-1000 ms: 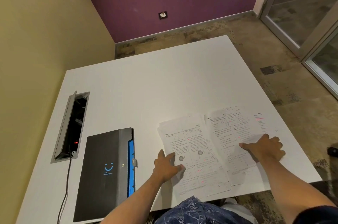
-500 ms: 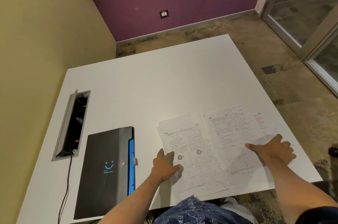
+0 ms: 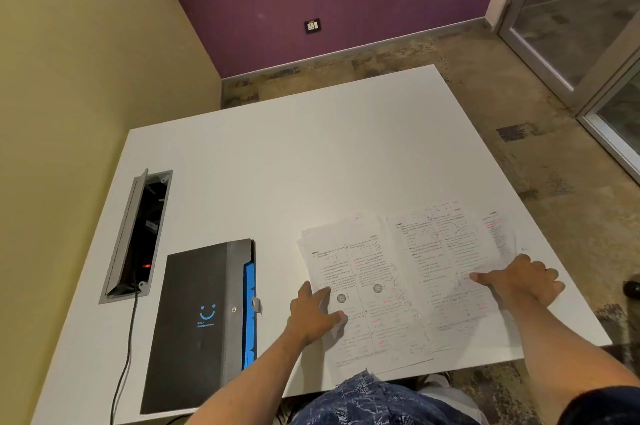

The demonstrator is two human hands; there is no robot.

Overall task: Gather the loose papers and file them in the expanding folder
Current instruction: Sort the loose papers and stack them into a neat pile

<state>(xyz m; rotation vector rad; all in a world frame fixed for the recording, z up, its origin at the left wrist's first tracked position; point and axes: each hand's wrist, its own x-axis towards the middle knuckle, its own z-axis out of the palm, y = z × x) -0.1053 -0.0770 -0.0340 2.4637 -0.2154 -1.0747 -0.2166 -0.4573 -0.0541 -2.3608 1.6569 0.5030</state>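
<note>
Several printed papers point(image 3: 401, 282) with pink highlights lie overlapping on the near right part of the white table point(image 3: 294, 161). My left hand point(image 3: 313, 315) rests flat on the left sheet's near-left edge, fingers spread. Over on the right sheets, my right hand point(image 3: 523, 280) presses down with its thumb pointing left; one sheet's edge curls up by its fingers. The black expanding folder point(image 3: 199, 324), with a blue smile logo and blue inner pockets along its right side, lies closed at the near left, apart from both hands.
An open grey cable box point(image 3: 136, 237) is set into the table at the left, with a black cord point(image 3: 124, 355) running toward me. The table's near edge is just below the papers. Walls stand left and behind; glass doors are at the right.
My right hand has slid rightward across the right sheets toward their right edge. My left hand has stayed on the left sheet. The folder has not moved.
</note>
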